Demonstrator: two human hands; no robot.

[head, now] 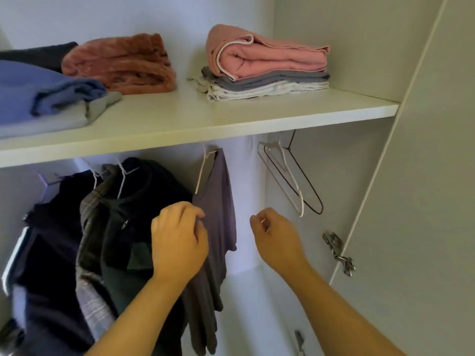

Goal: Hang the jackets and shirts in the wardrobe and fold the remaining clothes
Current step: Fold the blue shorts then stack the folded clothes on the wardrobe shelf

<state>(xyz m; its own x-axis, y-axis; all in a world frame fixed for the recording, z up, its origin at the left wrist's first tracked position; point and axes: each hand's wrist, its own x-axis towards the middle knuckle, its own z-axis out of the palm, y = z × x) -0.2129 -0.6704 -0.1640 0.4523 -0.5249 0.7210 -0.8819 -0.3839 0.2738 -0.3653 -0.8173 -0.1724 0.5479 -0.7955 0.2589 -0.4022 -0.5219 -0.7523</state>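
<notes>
Grey-purple shirt [218, 201] hanging from a white hanger [202, 173] beneath the shelf [231, 119]. The left hand [180, 242] grips the shirt's edge with curled fingers; the right hand [277, 240] hovers beside it, fingers loosely curled, holding nothing.

Purple-grey shirt [218, 201], plaid grey shirt [88, 227], pink folded top [270, 56], rust fleece [120, 65], blue sweater [38, 91]
</notes>
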